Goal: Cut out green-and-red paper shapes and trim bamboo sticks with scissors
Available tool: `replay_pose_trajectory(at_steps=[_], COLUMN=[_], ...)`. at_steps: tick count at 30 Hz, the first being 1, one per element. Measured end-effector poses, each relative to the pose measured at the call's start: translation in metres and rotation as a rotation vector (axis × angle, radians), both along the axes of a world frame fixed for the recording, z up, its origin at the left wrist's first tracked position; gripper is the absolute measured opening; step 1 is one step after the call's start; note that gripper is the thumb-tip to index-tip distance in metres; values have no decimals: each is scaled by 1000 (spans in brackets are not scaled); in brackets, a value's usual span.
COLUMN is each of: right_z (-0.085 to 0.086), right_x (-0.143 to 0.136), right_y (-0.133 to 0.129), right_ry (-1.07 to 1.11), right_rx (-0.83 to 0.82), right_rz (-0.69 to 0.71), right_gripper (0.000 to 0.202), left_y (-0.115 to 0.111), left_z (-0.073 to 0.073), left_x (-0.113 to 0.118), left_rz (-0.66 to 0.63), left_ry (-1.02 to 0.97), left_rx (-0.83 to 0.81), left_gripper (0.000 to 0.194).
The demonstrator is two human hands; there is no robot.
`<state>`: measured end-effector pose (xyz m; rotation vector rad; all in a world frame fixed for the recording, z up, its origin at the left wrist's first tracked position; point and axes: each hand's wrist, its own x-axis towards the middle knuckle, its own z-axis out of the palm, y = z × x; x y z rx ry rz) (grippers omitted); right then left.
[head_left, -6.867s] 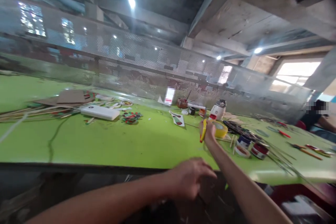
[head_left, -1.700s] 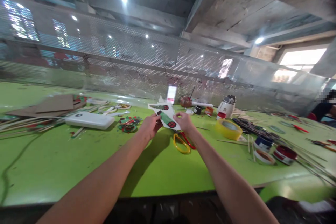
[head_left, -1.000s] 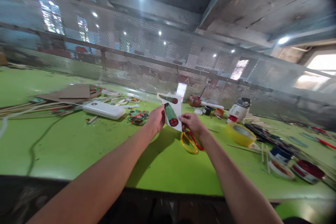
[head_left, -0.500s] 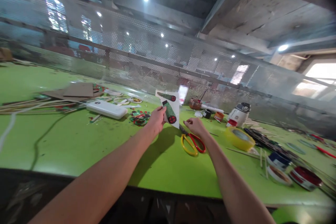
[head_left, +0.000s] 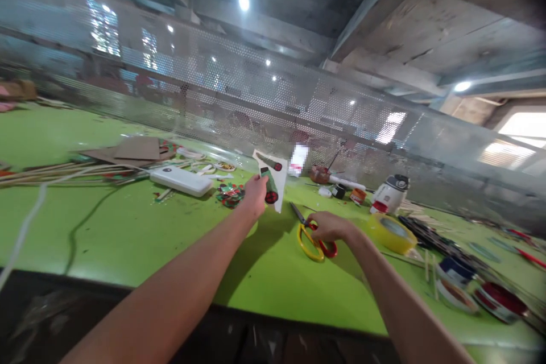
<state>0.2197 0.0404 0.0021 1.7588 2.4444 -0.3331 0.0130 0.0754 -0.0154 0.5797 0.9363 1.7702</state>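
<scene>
My left hand is closed on the left edge of a white paper piece printed with green and red shapes, held up above the green table. Scissors with one yellow and one red handle lie on the table, their blades pointing away to the left. Over the red handle is my right hand, its fingers bent down and touching it; whether they grip it is hard to make out.
On the left are a white power bank with a cable, cardboard and colourful scraps. Yellow tape, paint jars and a white bottle stand right. A perforated screen runs behind.
My right hand has come down onto the scissors' handles. The paper in my left hand has turned slightly and moved away from the scissor blades, which now show fully.
</scene>
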Motion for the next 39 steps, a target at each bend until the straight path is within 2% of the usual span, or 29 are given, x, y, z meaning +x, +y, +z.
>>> replay_pose_trajectory(at_steps=[5, 11, 16, 20, 24, 27, 30, 32, 35, 39], right_z=[-4, -11, -11, -8, -5, -2, -2, -5, -15, -23], right_x=[-1, -6, -5, 7, 12, 6, -1, -4, -9, -18], right_y=[-14, -16, -3, 1, -11, -16, -10, -2, 6, 4], right_ry=[22, 126, 267, 483, 704, 872, 1047, 1050, 955, 920], right_rx=[-26, 13, -28, -24, -26, -91, -153, -160, -129, -29], right_rz=[-23, -100, -184, -229, -180, -55, 61, 79, 84, 3], right_gripper=[40, 45, 22, 17, 22, 35, 53, 55, 45, 41], left_y=[-7, -6, -9, -11, -7, -5, -3, -1, 3, 6], left_z=[5, 4, 9, 10, 5, 3, 3, 3, 2, 2], left_x=[3, 1, 1, 1, -1, -4, -8, -11, -14, -11], left_rz=[-40, -36, -122, -168, -169, -159, -115, -74, -25, -63], left_ry=[45, -9, -36, -20, 3, 42, 76, 84, 91, 82], left_rx=[40, -26, -9, -3, 42, 68, 43, 29, 7, -21], left_gripper=[14, 23, 15, 15, 25, 25, 20, 13, 5, 7])
